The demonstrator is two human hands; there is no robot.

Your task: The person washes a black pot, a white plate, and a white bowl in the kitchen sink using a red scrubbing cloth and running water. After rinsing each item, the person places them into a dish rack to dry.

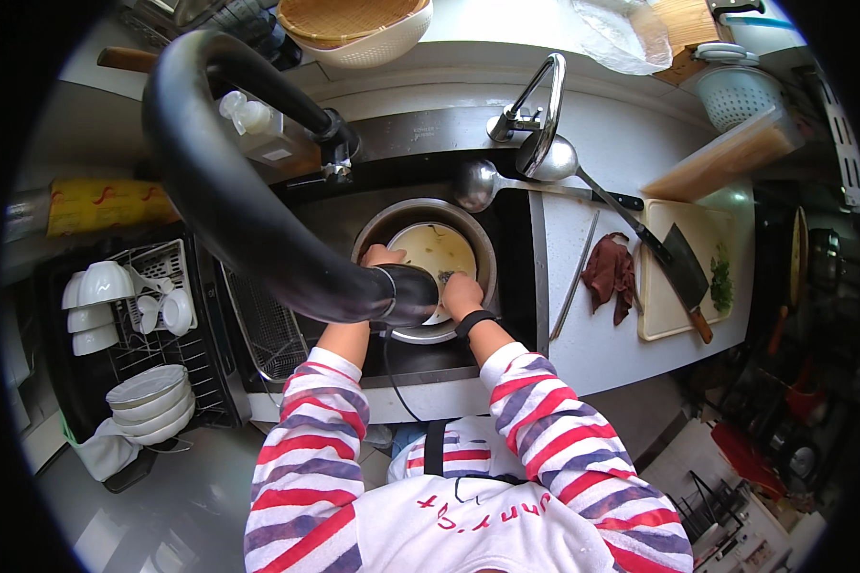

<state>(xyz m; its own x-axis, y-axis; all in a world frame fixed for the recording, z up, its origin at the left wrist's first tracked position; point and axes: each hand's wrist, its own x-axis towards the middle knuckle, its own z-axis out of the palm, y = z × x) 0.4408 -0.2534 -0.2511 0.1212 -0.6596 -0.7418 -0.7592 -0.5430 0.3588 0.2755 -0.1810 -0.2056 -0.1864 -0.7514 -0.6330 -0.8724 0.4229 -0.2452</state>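
A metal pot (492, 265) stands in the dark sink (330, 215), with a round, pale, shallow vessel (444, 240) inside it. Cloudy yellowish liquid and small dark bits show in that vessel. My left hand (381, 255) is at its left side, fingers at the rim; the black faucet (401, 294) hides much of this hand, so its grip is unclear. Over the right side, my right hand (463, 292) has its fingers closed around a small dark grey thing (445, 276), perhaps a scourer. The faucet's spout hangs just above the vessel and covers part of it.
Two metal ladles (476, 185) (555, 159) lie across the sink's right edge. Beyond are a metal rod (575, 276), a brown cloth (608, 272), and a cutting board (659, 326) with a cleaver (684, 265) and chopped greens (722, 283). A wire basket (269, 329) and a dish rack (204, 344) sit left.
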